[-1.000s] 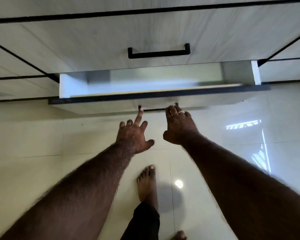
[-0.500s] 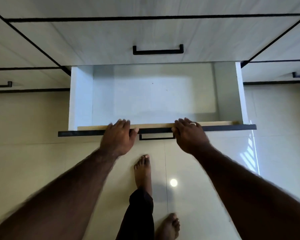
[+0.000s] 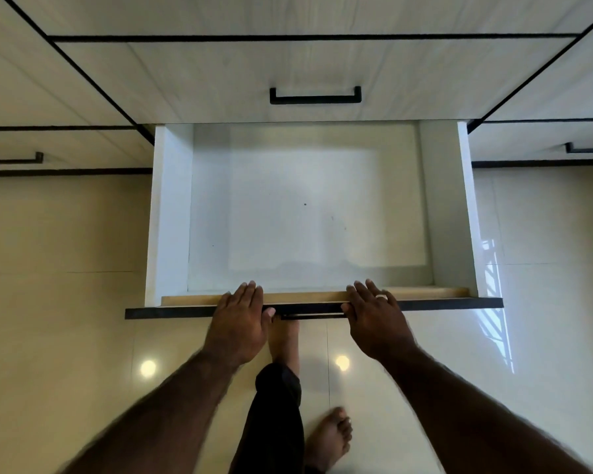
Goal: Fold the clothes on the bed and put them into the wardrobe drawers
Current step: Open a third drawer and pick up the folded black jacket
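Both hands, left hand (image 3: 239,328) and right hand (image 3: 377,323), seemingly grip unlabelled drawer (image 3: 170,217) front

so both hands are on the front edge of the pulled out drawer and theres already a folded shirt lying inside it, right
Not quite. The head view shows the left hand and right hand on the front edge of the pulled-out drawer, but no shirt lies inside: only its bare white bottom shows.

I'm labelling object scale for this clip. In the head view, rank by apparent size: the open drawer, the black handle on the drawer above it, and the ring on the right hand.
1. Open drawer, by far the largest.
2. Black handle on the closed drawer above.
3. Ring on the right hand, the smallest.
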Demonstrator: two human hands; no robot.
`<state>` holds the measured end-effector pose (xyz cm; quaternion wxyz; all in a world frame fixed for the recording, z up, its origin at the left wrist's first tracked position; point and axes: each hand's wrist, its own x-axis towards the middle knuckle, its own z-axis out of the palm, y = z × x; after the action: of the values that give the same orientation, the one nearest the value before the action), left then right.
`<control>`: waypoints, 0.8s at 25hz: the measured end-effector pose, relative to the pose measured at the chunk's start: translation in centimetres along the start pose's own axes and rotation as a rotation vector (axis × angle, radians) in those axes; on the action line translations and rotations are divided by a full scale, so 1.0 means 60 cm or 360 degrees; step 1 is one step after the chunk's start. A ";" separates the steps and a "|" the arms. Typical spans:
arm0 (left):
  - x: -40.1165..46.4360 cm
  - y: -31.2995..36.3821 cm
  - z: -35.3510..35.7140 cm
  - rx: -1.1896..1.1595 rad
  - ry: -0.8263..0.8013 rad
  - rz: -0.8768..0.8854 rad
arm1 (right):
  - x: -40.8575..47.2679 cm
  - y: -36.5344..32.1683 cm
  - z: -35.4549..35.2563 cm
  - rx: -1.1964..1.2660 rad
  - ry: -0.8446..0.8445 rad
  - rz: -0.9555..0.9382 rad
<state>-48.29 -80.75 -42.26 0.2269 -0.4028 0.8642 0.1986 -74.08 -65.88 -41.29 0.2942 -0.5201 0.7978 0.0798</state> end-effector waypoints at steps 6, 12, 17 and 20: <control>-0.062 0.004 0.045 -0.0026 -0.0100 -0.0033 | -0.061 -0.007 0.046 0.0017 -0.0031 0.0021; -0.096 0.006 0.069 0.0016 -0.0080 -0.0020 | -0.096 -0.010 0.069 0.0056 -0.0098 0.0019; -0.102 0.016 0.041 0.0019 -0.0161 0.0015 | -0.103 -0.012 0.049 0.0075 -0.0159 0.0013; -0.087 0.019 0.011 0.0088 -0.0005 0.0073 | -0.094 -0.019 0.012 0.0119 -0.0055 0.0050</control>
<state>-46.03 -76.57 -39.76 0.2346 -0.3761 0.8781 0.1804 -71.19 -61.64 -38.53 0.3260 -0.4948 0.8030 0.0633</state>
